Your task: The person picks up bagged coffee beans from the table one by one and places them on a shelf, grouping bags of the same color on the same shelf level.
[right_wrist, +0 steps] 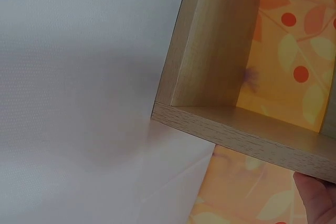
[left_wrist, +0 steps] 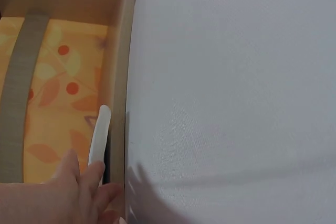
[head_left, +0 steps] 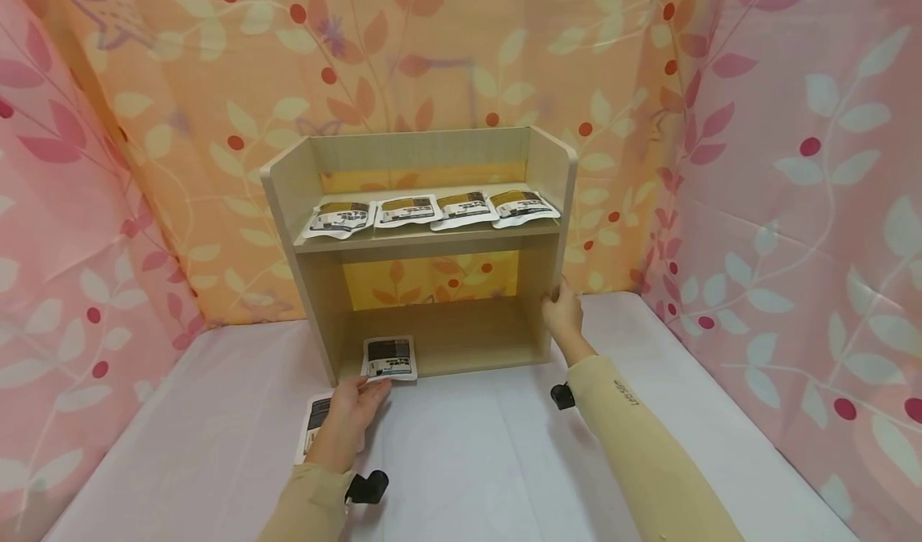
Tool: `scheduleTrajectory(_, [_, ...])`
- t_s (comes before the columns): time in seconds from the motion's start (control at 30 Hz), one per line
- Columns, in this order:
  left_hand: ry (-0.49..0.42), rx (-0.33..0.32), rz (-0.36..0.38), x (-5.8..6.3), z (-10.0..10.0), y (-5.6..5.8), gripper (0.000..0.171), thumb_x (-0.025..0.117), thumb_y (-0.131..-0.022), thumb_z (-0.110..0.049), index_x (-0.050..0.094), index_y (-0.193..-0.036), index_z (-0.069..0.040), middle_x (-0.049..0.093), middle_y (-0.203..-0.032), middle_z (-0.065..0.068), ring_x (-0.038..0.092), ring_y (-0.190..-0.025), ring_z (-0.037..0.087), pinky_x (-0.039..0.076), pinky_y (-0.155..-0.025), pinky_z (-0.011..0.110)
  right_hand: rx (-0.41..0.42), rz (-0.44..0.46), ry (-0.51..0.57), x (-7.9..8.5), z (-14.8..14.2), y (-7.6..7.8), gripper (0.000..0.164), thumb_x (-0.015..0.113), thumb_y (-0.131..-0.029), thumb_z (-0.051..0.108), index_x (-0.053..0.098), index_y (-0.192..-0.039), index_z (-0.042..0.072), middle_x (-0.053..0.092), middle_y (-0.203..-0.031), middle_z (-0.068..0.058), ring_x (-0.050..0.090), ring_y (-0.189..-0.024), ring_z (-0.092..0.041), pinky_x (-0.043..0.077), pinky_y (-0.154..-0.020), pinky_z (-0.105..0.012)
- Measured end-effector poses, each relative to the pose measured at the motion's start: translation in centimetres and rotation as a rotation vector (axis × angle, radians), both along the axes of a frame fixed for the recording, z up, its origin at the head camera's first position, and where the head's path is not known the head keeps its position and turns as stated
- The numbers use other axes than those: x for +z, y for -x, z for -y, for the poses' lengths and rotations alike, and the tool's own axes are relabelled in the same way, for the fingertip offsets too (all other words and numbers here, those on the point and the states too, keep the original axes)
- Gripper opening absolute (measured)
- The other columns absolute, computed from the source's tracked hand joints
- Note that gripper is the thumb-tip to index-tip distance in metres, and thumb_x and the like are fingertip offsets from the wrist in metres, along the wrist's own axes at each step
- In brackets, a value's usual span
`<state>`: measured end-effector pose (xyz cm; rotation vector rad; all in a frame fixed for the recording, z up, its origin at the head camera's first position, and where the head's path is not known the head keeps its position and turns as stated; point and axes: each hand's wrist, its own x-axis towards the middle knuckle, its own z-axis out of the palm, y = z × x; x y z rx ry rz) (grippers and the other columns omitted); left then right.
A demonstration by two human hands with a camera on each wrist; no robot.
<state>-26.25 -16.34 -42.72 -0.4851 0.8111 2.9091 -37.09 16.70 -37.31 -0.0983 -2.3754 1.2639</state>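
A small wooden shelf unit stands on the white-covered table. Near the left end of its lower board, a flat white pouch with a dark label is pinched at its near edge by my left hand. The left wrist view shows this pouch edge-on between the fingers, close above the board. My right hand grips the front edge of the right side panel; only part of that hand shows in the right wrist view. Another pouch lies on the table, partly hidden beneath my left forearm.
Several similar pouches lie in a row along the upper board. Floral curtains hang behind and at both sides. The white tabletop spreads out in front of the unit.
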Motion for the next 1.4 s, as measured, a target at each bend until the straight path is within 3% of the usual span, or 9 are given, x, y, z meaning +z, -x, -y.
scheduleTrajectory(0.17, [-0.033,-0.008,0.023,0.2,0.3,0.3,0.060,0.017,-0.104,-0.010,-0.023,-0.145,0.006,-0.015,-0.156,0.025,-0.001,-0.145,0.033,0.013,-0.114,0.035,-0.001,0.001,0.002,0.1,0.1,-0.1,0.024,0.054,-0.091,0.009,0.054,-0.113,0.000,0.063,-0.108,-0.029,0.057,-0.104,-0.050,0.042,-0.085,-0.059])
scheduleTrajectory(0.47, [-0.093,-0.064,0.026,0.3,0.8,0.8,0.060,0.014,-0.104,-0.012,-0.028,-0.146,-0.001,-0.017,-0.157,0.021,-0.005,-0.145,0.030,0.009,-0.115,0.035,0.010,0.011,0.000,-0.1,0.3,0.1,0.027,0.053,-0.092,0.010,0.054,-0.118,0.001,0.063,-0.113,-0.027,0.057,-0.106,-0.049,0.042,-0.086,-0.060])
scheduleTrajectory(0.77, [-0.050,-0.123,0.020,0.1,1.5,0.2,0.060,0.012,-0.104,-0.014,-0.028,-0.145,0.001,-0.015,-0.157,0.022,-0.004,-0.145,0.030,0.009,-0.115,0.036,0.016,0.024,0.011,0.0,0.4,0.0,0.027,0.052,-0.094,0.011,0.053,-0.120,0.004,0.062,-0.116,-0.026,0.056,-0.108,-0.048,0.042,-0.088,-0.059])
scheduleTrajectory(0.93, [0.039,-0.140,-0.012,0.5,1.9,-0.7,0.058,0.014,-0.103,-0.011,-0.021,-0.146,0.006,-0.013,-0.156,0.025,-0.003,-0.145,0.034,0.008,-0.115,0.039,0.015,0.015,0.023,0.1,0.2,-0.1,0.033,0.052,-0.093,0.011,0.053,-0.126,0.005,0.061,-0.119,-0.027,0.055,-0.110,-0.048,0.041,-0.090,-0.059])
scheduleTrajectory(1.2, [0.197,-0.094,-0.010,1.1,2.9,-2.4,0.062,0.021,-0.105,-0.011,-0.021,-0.149,-0.001,-0.013,-0.158,0.022,0.002,-0.145,0.037,0.010,-0.115,0.043,0.017,0.009,0.020,0.0,0.0,-0.3,0.034,0.051,-0.093,0.010,0.052,-0.126,0.003,0.061,-0.120,-0.028,0.055,-0.110,-0.049,0.041,-0.090,-0.060])
scheduleTrajectory(1.4, [0.449,-0.120,-0.073,0.8,4.1,-3.7,0.063,0.023,-0.104,-0.010,-0.021,-0.146,0.004,-0.012,-0.155,0.030,0.000,-0.143,0.044,0.009,-0.114,0.048,0.011,0.005,0.012,-0.1,0.0,-0.2,0.033,0.052,-0.092,0.009,0.052,-0.125,0.002,0.061,-0.118,-0.029,0.055,-0.108,-0.050,0.041,-0.088,-0.060])
